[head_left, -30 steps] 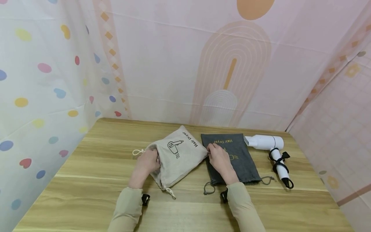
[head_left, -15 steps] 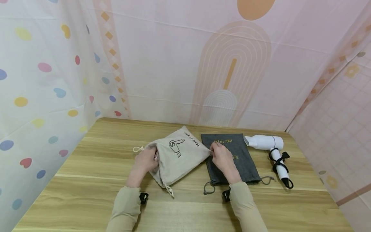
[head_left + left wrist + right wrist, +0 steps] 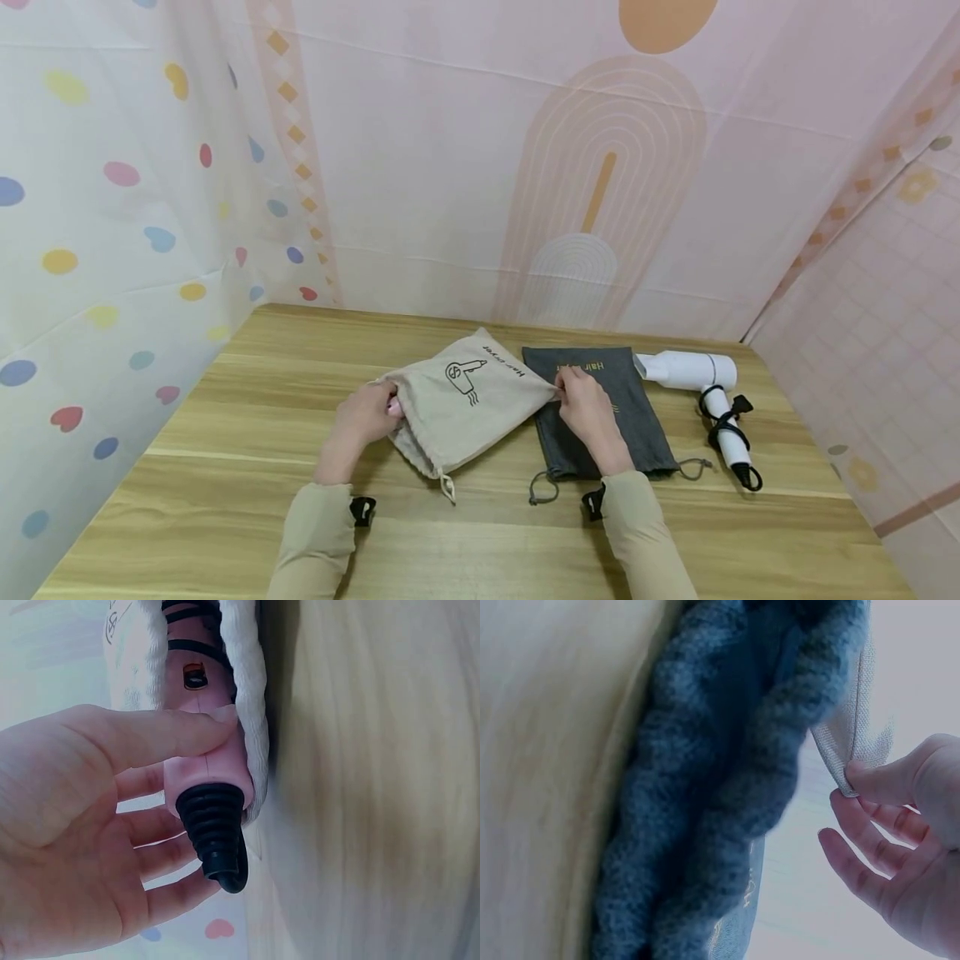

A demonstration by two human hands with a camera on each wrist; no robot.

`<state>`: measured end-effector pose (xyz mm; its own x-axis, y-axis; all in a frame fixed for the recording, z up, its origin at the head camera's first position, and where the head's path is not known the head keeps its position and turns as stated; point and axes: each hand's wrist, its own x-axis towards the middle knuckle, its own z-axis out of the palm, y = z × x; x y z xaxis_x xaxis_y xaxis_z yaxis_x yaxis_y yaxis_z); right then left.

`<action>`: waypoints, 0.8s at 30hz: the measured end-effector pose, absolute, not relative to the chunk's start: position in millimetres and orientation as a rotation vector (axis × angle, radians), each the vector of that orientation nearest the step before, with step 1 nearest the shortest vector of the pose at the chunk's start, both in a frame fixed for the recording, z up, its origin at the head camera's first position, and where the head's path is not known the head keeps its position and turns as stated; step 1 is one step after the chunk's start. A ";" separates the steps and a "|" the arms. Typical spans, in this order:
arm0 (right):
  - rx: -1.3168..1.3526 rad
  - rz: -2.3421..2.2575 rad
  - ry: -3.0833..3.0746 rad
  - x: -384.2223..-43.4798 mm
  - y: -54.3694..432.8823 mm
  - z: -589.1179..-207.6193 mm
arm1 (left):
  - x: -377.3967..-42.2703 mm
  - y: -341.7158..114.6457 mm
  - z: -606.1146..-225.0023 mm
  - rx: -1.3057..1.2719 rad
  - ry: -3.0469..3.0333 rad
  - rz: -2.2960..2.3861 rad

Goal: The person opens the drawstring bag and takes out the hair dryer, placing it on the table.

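On the table [image 3: 480, 542], a beige bag [image 3: 480, 408] is lying slantwise between a person's 2 hands, its open mouth facing the left hand [image 3: 363, 412] and its black "Hair Dryer" print facing up. Just inside that mouth, the left hand is gripping a pink handle [image 3: 217, 769]; its thumb is pressing across the front while its other fingers are curving behind. A black ribbed cord sleeve [image 3: 212, 825] is sticking out from the handle's end, and dark cord is winding round the handle deeper in the bag (how far in it is reaching, I cannot tell). At the far side, the right hand [image 3: 587, 408] is pinching the bag's corner between thumb and index finger, its remaining fingers bending loosely apart. This corner is extending over the edge of a dark gray bag [image 3: 639, 429], which is lying flat beneath the right hand, 2 gray string loops trailing from its near end. Just beside it, a white hair dryer [image 3: 690, 369] is resting on its side, its nozzle pointing toward the gray bag and its black cord [image 3: 742, 405] wrapping round its handle.
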<state>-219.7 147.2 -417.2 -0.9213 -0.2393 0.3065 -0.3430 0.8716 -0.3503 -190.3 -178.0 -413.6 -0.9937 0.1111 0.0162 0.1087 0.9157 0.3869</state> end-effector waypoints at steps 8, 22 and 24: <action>0.439 0.583 -2.841 -216.8 146.4 -419.1 | -189.3 -181.3 -410.7 0.152 3.029 0.602; 0.697 0.572 -2.842 -213.5 122.1 -420.8 | -189.8 -173.2 -413.9 0.106 3.103 0.544; 0.700 0.580 -2.906 -214.3 119.4 -421.8 | -190.6 -171.8 -415.0 0.088 3.107 0.538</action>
